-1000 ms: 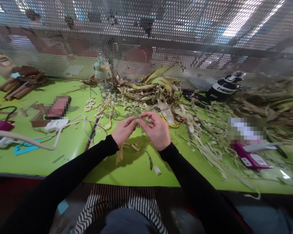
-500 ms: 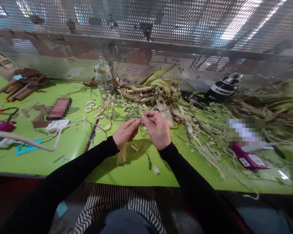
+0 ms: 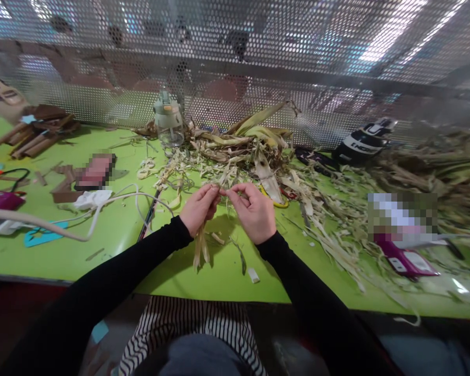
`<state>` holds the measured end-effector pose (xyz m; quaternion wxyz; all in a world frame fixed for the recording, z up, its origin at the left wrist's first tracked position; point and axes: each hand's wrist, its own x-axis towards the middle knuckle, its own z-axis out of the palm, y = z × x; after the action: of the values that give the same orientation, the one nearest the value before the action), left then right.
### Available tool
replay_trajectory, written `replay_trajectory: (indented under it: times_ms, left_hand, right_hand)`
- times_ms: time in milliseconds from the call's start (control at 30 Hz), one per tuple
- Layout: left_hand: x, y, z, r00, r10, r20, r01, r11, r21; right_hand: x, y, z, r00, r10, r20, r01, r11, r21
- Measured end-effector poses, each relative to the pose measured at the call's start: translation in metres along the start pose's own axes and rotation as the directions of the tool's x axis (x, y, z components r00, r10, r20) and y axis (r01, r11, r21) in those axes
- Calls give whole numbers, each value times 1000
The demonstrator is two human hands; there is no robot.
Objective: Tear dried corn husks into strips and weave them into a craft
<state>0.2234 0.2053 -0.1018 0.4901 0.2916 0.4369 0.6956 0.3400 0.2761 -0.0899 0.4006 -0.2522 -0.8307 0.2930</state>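
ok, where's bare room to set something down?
Best: green tabletop between the white plug and left sleeve. Smaller: nearer the person than the hanging husk strips, left of the white scrap. Crowded: beyond the left hand and right hand, under the husk pile; also rightward, where shreds spread.

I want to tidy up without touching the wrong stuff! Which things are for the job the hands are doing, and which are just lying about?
For the job:
pale strips, hanging from the left hand
probably the leafy heap beyond the hands

Just lying about, it seems:
green-lidded bottle
black bottle
white cable
blue cutout
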Motion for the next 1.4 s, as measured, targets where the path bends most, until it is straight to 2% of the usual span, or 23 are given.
replay_trajectory:
  times_ms: [200,367,500,667,900,1100,1267,1400]
  left_hand:
    - [-1,-3,1,999,-9,-52,14,996,91]
    - [-3,-1,1,999,-24,-28,27,993,118]
    - [-5,0,1,1000,4,-25,0,987,159]
    - [-3,-3,-2,999,50,-3,-49,987,154]
    - [-3,2,-3,1000,15,-27,-12,995,95]
    - [-2,4,-4,1000,8,-24,-6,997,70]
    - [-1,2,-3,1000,21,-16,-19,990,142]
    - [-1,1,0,1000,28,-4,-26,964,266]
  right_hand:
    - [-2,-2,5,998,-70,10,70,997,-29]
    - [-1,3,7,987,-151,-48,142,978,-150]
    - [-1,5,7,982,-186,-44,173,964,-203]
    - [-2,3,7,983,-179,-34,171,971,-169]
    - [-3,2,3,991,-130,-20,125,981,-147]
    - [-3,2,1,998,-55,9,55,997,-49]
    - [-3,3,3,997,-46,65,44,999,19]
    - [-3,5,3,983,-154,101,154,988,7]
